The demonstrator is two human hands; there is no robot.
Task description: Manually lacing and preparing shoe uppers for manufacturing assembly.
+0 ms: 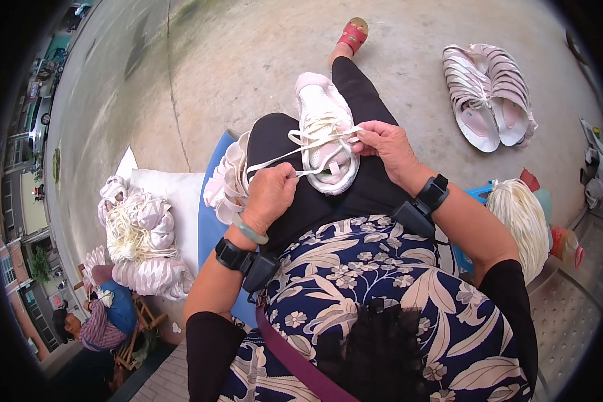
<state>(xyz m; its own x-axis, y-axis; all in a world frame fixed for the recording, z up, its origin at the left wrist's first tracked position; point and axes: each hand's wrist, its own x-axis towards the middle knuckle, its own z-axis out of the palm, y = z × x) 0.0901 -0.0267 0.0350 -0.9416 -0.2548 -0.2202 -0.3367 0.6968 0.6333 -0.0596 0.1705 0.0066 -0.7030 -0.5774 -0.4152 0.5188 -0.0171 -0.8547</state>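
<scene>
A pale pink and white sneaker (323,107) rests across my lap, its toe pointing away from me. A flat white shoelace (275,158) runs through its upper eyelets and loops loosely over the tongue. My left hand (272,193), left of the shoe's opening, is closed with thumb and finger pinching the lace. On the shoe's right side, my right hand (386,149) pinches another stretch of the lace close to the eyelets. Beside my left thigh several pink and white shoe uppers (226,181) stand nested together on something blue.
Nested shoe uppers (487,94) lie on the concrete floor at far right. Bundled white laces (516,221) hang by my right elbow. To the left, more uppers and laces (141,228) are heaped by a white sheet (174,194). Another person (107,315) sits at lower left.
</scene>
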